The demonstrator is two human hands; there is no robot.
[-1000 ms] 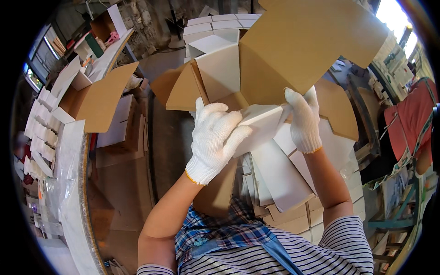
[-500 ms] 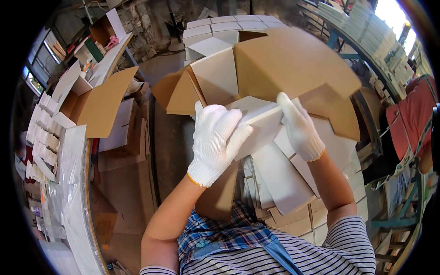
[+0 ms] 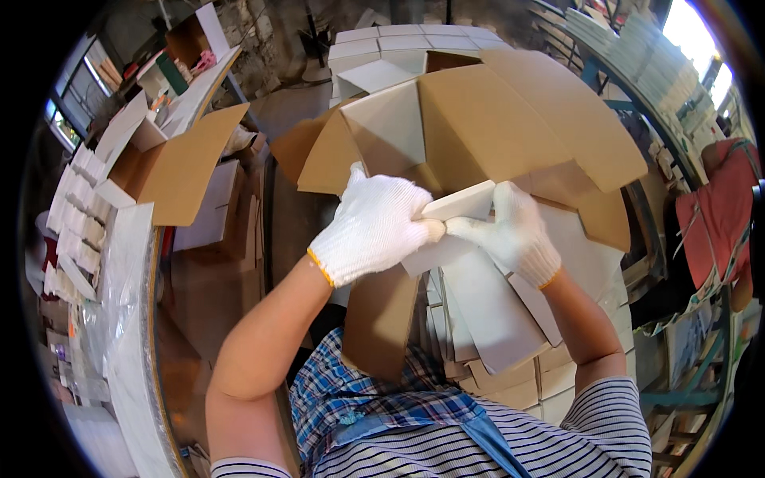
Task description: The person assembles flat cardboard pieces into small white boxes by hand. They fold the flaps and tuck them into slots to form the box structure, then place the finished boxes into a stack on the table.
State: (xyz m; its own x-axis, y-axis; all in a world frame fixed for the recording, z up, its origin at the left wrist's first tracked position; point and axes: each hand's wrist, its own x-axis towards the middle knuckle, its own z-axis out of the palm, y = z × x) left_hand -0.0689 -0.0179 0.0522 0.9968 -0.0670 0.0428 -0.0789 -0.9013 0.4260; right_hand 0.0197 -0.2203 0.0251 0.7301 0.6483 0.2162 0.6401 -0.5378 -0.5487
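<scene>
Both hands wear white knit gloves. Between them is a small white box (image 3: 464,202), held over the near side of a large open cardboard carton (image 3: 454,119). My left hand (image 3: 370,227) is closed on the box's left end, thumb pointing right. My right hand (image 3: 516,235) grips the right end, its thumb reaching in toward the left one. Gloves cover much of the box. The carton's brown flaps stand spread outward, with one near flap (image 3: 381,323) hanging toward my apron. Below my right hand lie flat white cardboard pieces (image 3: 490,307), overlapping one another.
Rows of white boxes (image 3: 414,36) stand behind the carton. On the left, a long table (image 3: 131,279) carries stacked white pieces and another open carton (image 3: 187,171). A blue-framed rack (image 3: 613,84) is at right, near a person in a red top (image 3: 721,207).
The white box has tilted, so its narrow edge now shows more. My left hand has curled round it, and both thumbs have come together. The view has shifted slightly.
</scene>
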